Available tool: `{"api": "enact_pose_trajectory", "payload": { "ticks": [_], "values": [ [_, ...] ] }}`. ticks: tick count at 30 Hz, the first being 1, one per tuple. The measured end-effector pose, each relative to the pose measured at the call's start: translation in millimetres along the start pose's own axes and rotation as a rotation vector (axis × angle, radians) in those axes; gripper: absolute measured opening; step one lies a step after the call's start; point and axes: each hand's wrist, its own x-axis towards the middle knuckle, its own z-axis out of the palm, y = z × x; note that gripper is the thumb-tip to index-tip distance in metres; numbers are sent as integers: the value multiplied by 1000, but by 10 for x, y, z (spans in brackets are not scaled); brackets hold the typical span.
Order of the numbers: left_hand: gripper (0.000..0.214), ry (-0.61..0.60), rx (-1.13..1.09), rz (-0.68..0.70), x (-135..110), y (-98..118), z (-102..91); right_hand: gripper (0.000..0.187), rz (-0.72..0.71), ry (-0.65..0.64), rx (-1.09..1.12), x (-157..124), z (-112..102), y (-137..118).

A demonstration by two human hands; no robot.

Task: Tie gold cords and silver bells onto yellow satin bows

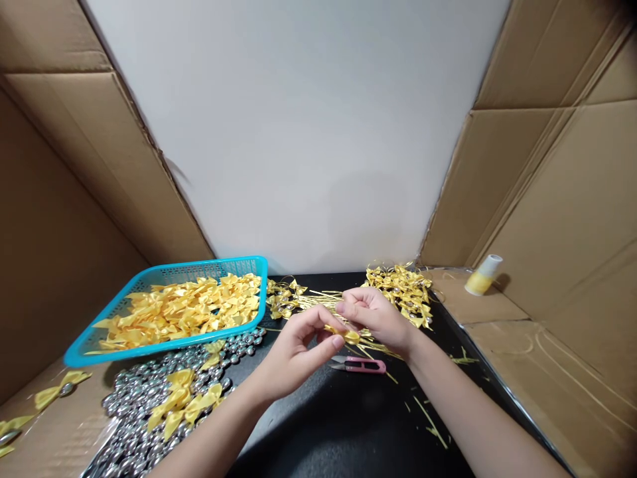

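Between the thumb and fingers of my left hand (pixel 298 348) is a small yellow ribbon bow (pixel 352 337), held over the black tabletop. My right hand (pixel 381 320) is right beside it with its fingers curled into a pinch; what they grip is hidden. Below the hands lie pink-handled thread snips (pixel 365 365), blades pointing left. Behind the hands, a bundle of thin yellow ribbon strands (pixel 318 302) runs across. A pile of finished-looking bows with silvery centres (pixel 411 289) sits at its right end, and a smaller cluster of bows (pixel 283 299) at its left.
A blue plastic basket (pixel 174 346) full of yellow bows (pixel 184 309) stands at left. Before it spread many silvery domed beads (pixel 149 382), with loose bows (pixel 179 398) on top. A yellow thread spool (pixel 482 279) stands at right on cardboard. Cardboard walls (pixel 562 219) flank both sides.
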Motion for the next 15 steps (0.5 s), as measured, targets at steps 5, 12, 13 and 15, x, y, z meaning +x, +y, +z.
{"api": "enact_pose_trajectory", "payload": {
  "ticks": [5,12,13,15],
  "values": [
    [7,43,82,-14,1,29,14,54,-3,46,-30,3,-12,34],
    [12,70,177,-44,-4,-18,-21,55,-101,172,-234,24,9,94],
    [12,73,191,-41,-6,-20,-18,55,-112,182,-243,28,18,99],
    [11,75,215,-32,-10,-4,-3,55,-122,189,-253,34,23,102]
  ]
}}
